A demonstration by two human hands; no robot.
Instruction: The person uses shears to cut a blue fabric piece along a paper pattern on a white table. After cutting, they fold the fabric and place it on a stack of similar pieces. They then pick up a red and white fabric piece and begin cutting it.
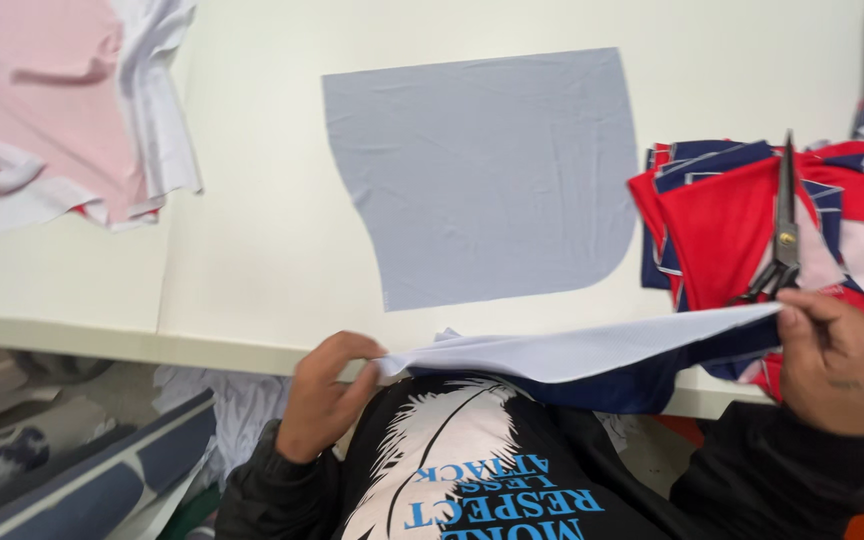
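White-and-navy cloth piece (592,355), lower centre, stretched between both hands. Left hand (324,395) pinches its left corner; right hand (837,360) is closed on its right end and on scissors (784,225). One grey piece (487,175) lies flat on the table (252,250); red-and-navy stack (732,215), right, seems unworked.

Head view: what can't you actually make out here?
- Scissors: handles hidden in the right hand.
- Red and navy stack: cut off by the right edge.
- Pink fabric: cut off by the left and top edges.
- White and navy piece: the left hand covers its end.
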